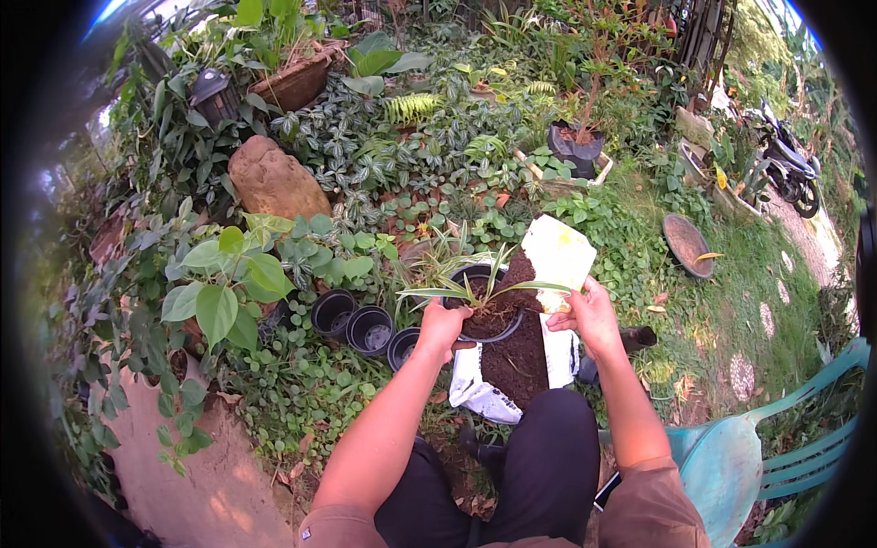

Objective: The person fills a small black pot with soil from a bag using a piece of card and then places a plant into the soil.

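Observation:
My left hand point(440, 330) grips the near left rim of a black plastic pot point(503, 335). A variegated plant like a spider plant point(482, 301) stands in it, its roots bare on dark soil. My right hand point(590, 320) holds a white and yellow scoop-like sheet or cut container point(558, 252) by its lower end, right of the pot. Dark soil lies against its left side, reaching towards the pot; whether it is pouring I cannot tell. Under both hands sits an open white plastic sack point(473, 387) of dark potting soil point(519, 373).
Several black pots point(370, 330) stand left of the sack. Further off are a large rock point(274, 178), a shallow round dish point(687, 246) and dense ground plants. A green plastic chair point(723, 466) is at my right, a phone point(607, 490) near my thigh.

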Tool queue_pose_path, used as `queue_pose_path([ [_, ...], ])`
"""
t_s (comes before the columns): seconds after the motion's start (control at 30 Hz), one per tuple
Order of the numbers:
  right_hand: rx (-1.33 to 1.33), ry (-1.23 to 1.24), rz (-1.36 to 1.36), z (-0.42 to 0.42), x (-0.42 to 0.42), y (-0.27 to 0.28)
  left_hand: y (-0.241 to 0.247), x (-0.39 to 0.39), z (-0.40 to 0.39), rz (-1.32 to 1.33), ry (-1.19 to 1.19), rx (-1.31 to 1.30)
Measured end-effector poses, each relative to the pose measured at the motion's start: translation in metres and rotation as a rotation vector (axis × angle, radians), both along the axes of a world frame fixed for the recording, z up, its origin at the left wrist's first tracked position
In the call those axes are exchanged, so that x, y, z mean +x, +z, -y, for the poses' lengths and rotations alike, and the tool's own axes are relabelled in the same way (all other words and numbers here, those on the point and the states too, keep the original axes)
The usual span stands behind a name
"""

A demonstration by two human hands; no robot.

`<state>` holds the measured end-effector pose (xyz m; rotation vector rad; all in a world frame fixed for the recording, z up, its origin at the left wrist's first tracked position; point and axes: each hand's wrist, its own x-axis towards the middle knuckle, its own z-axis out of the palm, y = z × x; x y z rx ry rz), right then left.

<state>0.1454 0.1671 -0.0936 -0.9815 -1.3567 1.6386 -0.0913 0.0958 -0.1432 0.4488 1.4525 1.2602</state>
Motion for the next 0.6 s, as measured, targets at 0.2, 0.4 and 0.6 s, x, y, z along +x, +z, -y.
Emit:
queue_pose_path([
  [0.2,0.051,-0.021,0.015,0.007,-0.010,0.001,0.004,0.001,0.002,0.016,-0.003,0.012],
  [0.4,0.098,-0.022,-0.009,0.012,-0.011,0.002,0.010,0.004,0.004,0.028,0.027,0.006],
  [0.6,0.112,-0.035,0.010,0.014,-0.013,0.007,0.007,0.005,0.003,0.022,0.017,0.010],
])
